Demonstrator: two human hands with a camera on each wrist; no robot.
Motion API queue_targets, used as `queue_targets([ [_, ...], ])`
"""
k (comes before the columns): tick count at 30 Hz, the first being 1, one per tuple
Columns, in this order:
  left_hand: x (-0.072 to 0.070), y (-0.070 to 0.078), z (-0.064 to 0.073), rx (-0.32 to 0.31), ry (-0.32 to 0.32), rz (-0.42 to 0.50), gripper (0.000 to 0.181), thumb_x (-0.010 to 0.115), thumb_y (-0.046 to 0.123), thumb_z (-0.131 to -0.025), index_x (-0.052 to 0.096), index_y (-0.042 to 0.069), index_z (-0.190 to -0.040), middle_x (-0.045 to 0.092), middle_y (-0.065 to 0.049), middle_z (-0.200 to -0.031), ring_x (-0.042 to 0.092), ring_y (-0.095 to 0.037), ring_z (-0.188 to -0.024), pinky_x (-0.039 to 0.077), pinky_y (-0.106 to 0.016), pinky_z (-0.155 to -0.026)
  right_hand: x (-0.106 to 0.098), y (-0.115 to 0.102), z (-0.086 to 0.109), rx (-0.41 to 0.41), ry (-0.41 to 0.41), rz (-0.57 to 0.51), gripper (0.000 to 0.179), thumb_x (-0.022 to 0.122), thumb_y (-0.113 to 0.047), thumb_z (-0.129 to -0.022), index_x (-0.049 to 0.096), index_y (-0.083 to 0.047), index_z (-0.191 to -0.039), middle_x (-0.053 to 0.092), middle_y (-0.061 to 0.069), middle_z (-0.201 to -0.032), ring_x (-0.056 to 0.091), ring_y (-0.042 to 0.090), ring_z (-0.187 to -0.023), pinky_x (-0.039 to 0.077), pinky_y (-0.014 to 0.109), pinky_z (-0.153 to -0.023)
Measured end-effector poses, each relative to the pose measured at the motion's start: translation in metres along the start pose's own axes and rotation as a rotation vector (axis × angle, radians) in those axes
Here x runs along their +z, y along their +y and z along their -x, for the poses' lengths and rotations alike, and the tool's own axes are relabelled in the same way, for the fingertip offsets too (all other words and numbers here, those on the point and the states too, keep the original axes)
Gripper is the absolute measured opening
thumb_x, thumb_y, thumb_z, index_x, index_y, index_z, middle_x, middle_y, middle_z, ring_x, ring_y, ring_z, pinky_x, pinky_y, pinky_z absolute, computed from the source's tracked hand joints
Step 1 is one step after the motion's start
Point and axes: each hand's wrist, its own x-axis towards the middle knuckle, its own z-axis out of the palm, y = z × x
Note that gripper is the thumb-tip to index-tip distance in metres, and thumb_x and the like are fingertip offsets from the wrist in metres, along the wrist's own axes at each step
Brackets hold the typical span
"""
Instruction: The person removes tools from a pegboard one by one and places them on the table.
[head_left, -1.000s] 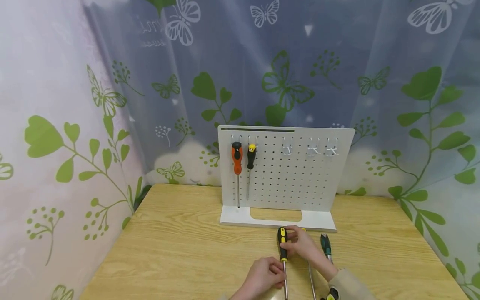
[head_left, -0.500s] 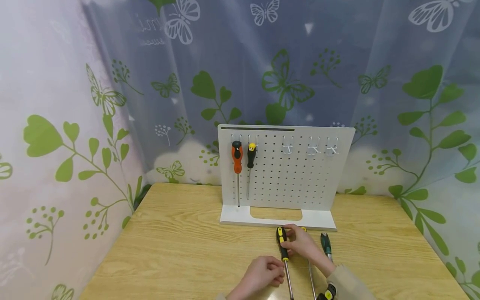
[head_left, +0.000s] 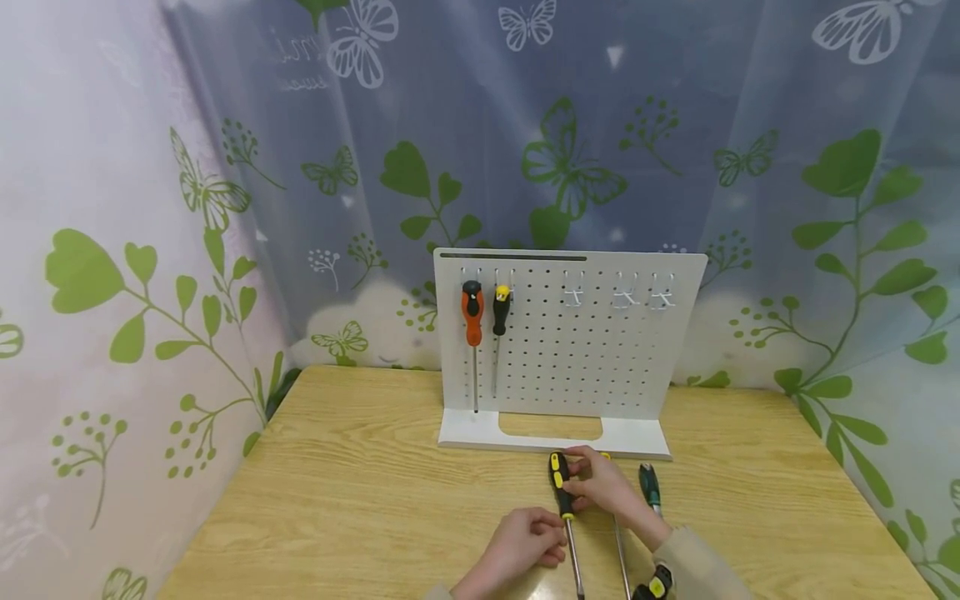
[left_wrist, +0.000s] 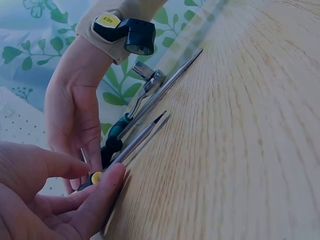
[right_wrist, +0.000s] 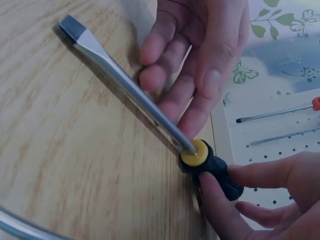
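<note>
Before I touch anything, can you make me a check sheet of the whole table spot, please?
Surface: wooden tabletop, pale, visible grain.
Job's things: black-and-yellow flathead screwdriver, held; second screwdriver and green-handled ratchet wrench on the tabletop.
Clutter: nothing seen.
Grips: right grip pinches the flathead screwdriver's handle; left grip beside its shaft, contact unclear.
Cables: nothing seen.
Surroundings: white pegboard with hanging orange-and-black screwdriver and yellow-capped screwdriver; butterfly-print curtain behind.
</note>
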Motion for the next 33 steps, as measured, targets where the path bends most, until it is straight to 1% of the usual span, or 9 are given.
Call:
queue_targets([
  [6,0.0008,-0.0008,-0.0007,0.009,0.003,0.024,0.011,0.061,-0.004,-0.093,0.068,-0.007,-0.101,0.073,-0.013,-0.081,0.071,-0.018,-0.068,0.063,-0.029,-0.062,0.0016,-0.0025,0.0014,0.021,0.001,0.04,0.058,0.071,0.008,-0.086,0.05,0.007,-0.14,0.061,0.022,-0.11,0.066,0.019,-0.069,0.063,0.036,-0.06],
  [11,0.0011,-0.0015,-0.001,0.013,0.009,0.021,0.012,0.062,-0.003,-0.093,0.068,-0.007,-0.102,0.074,-0.014,-0.082,0.072,-0.019,-0.068,0.063,-0.029,-0.061,0.0022,-0.0035,0.0029,0.015,0.008,0.078,0.059,0.072,0.007,-0.086,0.05,0.006,-0.14,0.061,0.021,-0.111,0.067,0.019,-0.068,0.063,0.035,-0.06],
  [16,0.0003,-0.0028,-0.0019,0.017,0.016,0.011,0.012,0.062,-0.003,-0.093,0.068,-0.006,-0.103,0.073,-0.012,-0.082,0.071,-0.018,-0.068,0.063,-0.029,-0.061,0.001,-0.0038,0.0046,0.004,0.011,0.073,0.061,0.072,0.008,-0.084,0.049,0.007,-0.14,0.06,0.024,-0.113,0.067,0.02,-0.069,0.063,0.035,-0.061],
  [22,-0.0025,-0.001,-0.0025,0.018,0.004,0.008,0.012,0.063,-0.001,-0.095,0.068,-0.005,-0.106,0.072,-0.006,-0.082,0.071,-0.015,-0.069,0.063,-0.027,-0.062,-0.0012,-0.0025,0.0062,0.006,0.012,0.069,0.062,0.071,0.008,-0.084,0.048,0.008,-0.141,0.059,0.026,-0.115,0.067,0.021,-0.07,0.063,0.035,-0.063],
  [26,-0.0029,0.0001,-0.0034,0.024,0.0,0.01,0.014,0.064,0.002,-0.096,0.068,-0.003,-0.108,0.072,-0.006,-0.082,0.071,-0.015,-0.07,0.063,-0.028,-0.062,-0.0024,-0.0024,0.0072,0.01,0.007,0.058,0.061,0.071,0.008,-0.085,0.048,0.007,-0.141,0.059,0.026,-0.115,0.067,0.021,-0.071,0.063,0.036,-0.063],
  [30,-0.0028,-0.0017,-0.0049,0.052,-0.006,0.024,0.015,0.064,0.002,-0.096,0.068,-0.004,-0.109,0.072,-0.006,-0.082,0.071,-0.015,-0.069,0.063,-0.029,-0.062,-0.0046,-0.0029,0.0081,0.003,-0.008,0.031,0.06,0.069,0.008,-0.086,0.046,0.008,-0.142,0.058,0.027,-0.116,0.067,0.021,-0.071,0.064,0.037,-0.064],
  [33,-0.0039,-0.0039,-0.0068,0.081,-0.005,0.03,0.015,0.064,0.003,-0.096,0.068,-0.004,-0.109,0.072,-0.006,-0.084,0.071,-0.016,-0.07,0.063,-0.028,-0.062,-0.0073,-0.0039,0.0093,-0.017,-0.019,0.005,0.058,0.067,0.008,-0.088,0.045,0.01,-0.142,0.057,0.028,-0.117,0.067,0.023,-0.072,0.064,0.04,-0.065],
])
